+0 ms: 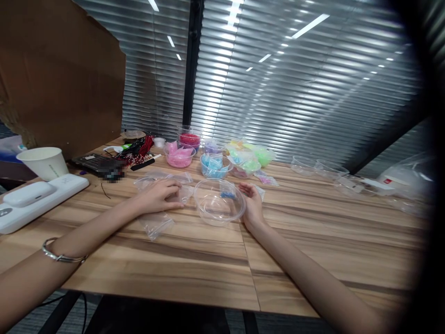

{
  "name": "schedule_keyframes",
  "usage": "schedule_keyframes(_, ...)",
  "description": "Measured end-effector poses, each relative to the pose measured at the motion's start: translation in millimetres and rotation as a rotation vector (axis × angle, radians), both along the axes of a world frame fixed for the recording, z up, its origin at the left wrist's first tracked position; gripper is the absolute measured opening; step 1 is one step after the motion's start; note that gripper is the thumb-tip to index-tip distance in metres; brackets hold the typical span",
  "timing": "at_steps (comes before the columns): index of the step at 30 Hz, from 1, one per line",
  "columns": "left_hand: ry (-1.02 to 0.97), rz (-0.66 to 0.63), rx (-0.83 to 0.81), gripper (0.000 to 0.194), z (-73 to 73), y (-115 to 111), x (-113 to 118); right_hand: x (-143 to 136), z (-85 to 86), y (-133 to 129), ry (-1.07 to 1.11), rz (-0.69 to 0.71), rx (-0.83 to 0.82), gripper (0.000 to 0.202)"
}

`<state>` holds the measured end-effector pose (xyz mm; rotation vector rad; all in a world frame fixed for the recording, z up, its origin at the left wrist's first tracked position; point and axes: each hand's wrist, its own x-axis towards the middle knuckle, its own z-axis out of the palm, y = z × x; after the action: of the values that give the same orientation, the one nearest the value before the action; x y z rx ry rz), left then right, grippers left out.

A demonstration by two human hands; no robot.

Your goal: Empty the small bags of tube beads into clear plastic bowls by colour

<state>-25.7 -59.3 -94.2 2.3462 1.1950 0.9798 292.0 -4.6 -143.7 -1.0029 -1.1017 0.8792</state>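
Observation:
A clear round plastic bowl (217, 215) stands upright on the wooden table in front of me. Inside it, near the far right wall, is a small clear packet of dark blue beads (227, 191). My right hand (253, 206) rests against the bowl's right side, fingers loosely bent and not closed around it; the thumb is hidden. Left of the bowl, my left hand (160, 195) lies palm down with fingers extended over clear plastic bags (184, 192). Another zip bag (157, 226) sticks out beneath that wrist. A small clear packet (260, 192) lies behind my right hand.
Behind stand bowls of pink packets (180, 157), blue packets (212, 166) and green packets (248, 163). Clear bowls (330, 170) sit at the right. To the left are a paper cup (45, 163), a white power strip (66, 188), red-black wires (144, 148) and a cardboard sheet (66, 74).

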Motion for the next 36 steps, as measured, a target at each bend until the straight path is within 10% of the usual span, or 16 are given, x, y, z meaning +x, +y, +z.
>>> schedule_keyframes(16, 0.474, 0.107, 0.116, 0.044, -2.7, 2.4, -3.1, 0.8, 7.5, -6.0, -0.512, 0.341, 0.181, 0.031)
schedule_keyframes(22, 0.485, 0.099, 0.128, 0.044, -2.7, 2.8, -2.4, -1.7, 3.6, -11.6, -0.5, 0.401, 0.1, 0.071)
schedule_keyframes(36, 0.475, 0.103, 0.125, 0.042, 0.3, 0.5, 0.4, -2.5, 13.4, -12.3, -0.694, 0.316, 0.251, 0.017)
